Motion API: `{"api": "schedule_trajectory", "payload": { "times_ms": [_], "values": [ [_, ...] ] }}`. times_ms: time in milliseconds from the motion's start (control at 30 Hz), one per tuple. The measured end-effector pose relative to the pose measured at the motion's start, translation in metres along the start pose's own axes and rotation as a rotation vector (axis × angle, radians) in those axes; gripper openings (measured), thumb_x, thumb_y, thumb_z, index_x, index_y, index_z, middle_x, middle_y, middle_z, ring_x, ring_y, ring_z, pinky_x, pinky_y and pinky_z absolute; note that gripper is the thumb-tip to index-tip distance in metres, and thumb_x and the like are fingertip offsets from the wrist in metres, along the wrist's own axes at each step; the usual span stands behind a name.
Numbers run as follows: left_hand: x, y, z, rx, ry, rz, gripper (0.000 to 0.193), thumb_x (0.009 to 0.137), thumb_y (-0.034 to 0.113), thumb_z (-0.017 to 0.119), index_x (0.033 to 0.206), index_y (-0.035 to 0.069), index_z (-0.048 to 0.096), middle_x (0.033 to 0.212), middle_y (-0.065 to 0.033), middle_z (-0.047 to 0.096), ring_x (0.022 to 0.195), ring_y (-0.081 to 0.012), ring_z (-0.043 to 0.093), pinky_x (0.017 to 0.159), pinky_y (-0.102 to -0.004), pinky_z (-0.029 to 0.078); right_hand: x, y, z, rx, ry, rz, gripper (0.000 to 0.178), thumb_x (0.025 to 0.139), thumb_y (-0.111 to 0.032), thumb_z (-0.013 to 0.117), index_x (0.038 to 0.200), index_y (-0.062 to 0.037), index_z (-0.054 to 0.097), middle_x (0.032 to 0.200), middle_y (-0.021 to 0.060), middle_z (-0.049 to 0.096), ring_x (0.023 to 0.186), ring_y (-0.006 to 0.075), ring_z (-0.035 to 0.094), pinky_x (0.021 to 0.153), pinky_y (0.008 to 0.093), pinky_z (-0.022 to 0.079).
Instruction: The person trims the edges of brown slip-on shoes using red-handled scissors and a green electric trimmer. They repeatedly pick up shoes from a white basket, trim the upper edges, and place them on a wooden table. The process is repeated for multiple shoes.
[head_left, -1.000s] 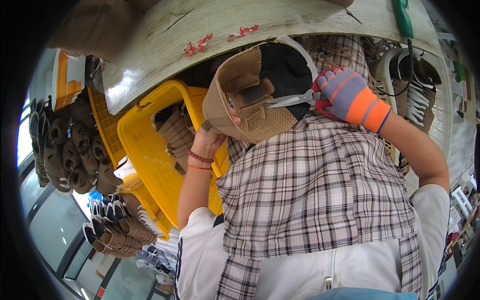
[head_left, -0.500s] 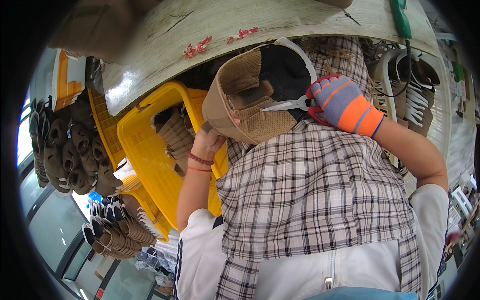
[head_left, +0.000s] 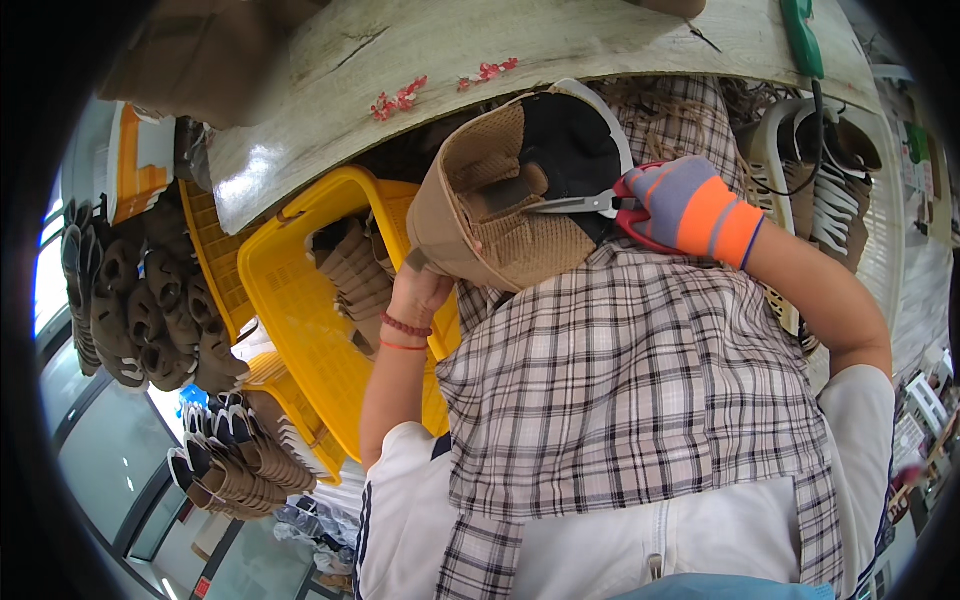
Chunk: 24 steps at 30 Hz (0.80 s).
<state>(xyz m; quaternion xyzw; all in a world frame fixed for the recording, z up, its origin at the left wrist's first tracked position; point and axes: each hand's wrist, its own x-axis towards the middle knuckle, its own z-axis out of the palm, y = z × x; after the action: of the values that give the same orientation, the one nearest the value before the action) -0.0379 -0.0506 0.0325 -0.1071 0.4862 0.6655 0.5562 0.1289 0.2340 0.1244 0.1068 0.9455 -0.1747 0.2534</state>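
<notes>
A brown boot upper (head_left: 440,215) with a tan mesh lining and a black heel lining is held over my lap, its opening toward me. My left hand (head_left: 425,285) is bare and grips its lower left side, with part of the fingers hidden behind the material. In an orange and grey glove, my right hand (head_left: 685,205) is closed round the red handles of a pair of scissors (head_left: 580,205). The blades point left into the boot upper's opening, lying along the mesh lining; they look nearly closed.
A yellow basket (head_left: 300,400) with stacked brown uppers stands at my left. Beyond it hang more brown uppers (head_left: 160,310). The worktable's edge (head_left: 400,130) curves in front of me. At right, a pale basket (head_left: 780,190) holds more pieces, below a green-handled tool (head_left: 800,40) with a cord.
The scissor blades have come closer together and shifted slightly inside the upper. Both hands stay in nearly the same place.
</notes>
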Motion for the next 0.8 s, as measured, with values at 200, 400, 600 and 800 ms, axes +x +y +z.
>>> {"api": "schedule_trajectory", "payload": {
  "times_ms": [200,400,600,800],
  "values": [
    [-0.002,-0.001,-0.003,-0.006,-0.031,0.026,0.033,0.074,-0.001,0.074,0.106,0.000,0.063,0.094,-0.0054,0.066,0.085,-0.0139,0.063,0.078,-0.0263,0.053,0.022,0.016,-0.010,-0.185,0.221,-0.170,0.055,0.071,-0.054,0.070,0.098,-0.0073,0.064,0.080,0.0108,0.065,0.081,0.0280,0.064,0.071,0.0363,0.050],
    [0.005,-0.009,-0.011,0.014,-0.023,0.000,0.037,0.076,-0.005,0.071,0.112,-0.001,0.062,0.108,-0.0084,0.063,0.096,-0.0173,0.062,0.083,-0.0303,0.055,0.037,0.023,-0.014,-0.248,0.153,-0.239,0.055,0.071,-0.051,0.071,0.099,-0.0045,0.063,0.085,0.0119,0.065,0.085,0.0289,0.062,0.076,0.0364,0.049],
    [0.015,-0.020,-0.019,0.012,-0.048,-0.038,0.037,0.073,0.000,0.076,0.108,-0.002,0.064,0.104,-0.0071,0.064,0.094,-0.0166,0.061,0.082,-0.0299,0.053,0.042,0.015,-0.014,-0.179,-0.042,-0.212,0.045,0.075,-0.044,0.068,0.098,-0.0048,0.064,0.083,0.0119,0.065,0.080,0.0309,0.063,0.068,0.0381,0.050],
    [0.009,-0.012,-0.008,0.016,-0.026,-0.047,0.039,0.071,-0.001,0.077,0.108,-0.002,0.065,0.105,-0.0082,0.064,0.094,-0.0176,0.062,0.083,-0.0303,0.053,0.043,0.003,-0.025,-0.130,-0.195,-0.072,0.051,0.075,-0.049,0.067,0.093,-0.0020,0.064,0.080,0.0133,0.064,0.077,0.0319,0.064,0.065,0.0385,0.051]
  ]
}}
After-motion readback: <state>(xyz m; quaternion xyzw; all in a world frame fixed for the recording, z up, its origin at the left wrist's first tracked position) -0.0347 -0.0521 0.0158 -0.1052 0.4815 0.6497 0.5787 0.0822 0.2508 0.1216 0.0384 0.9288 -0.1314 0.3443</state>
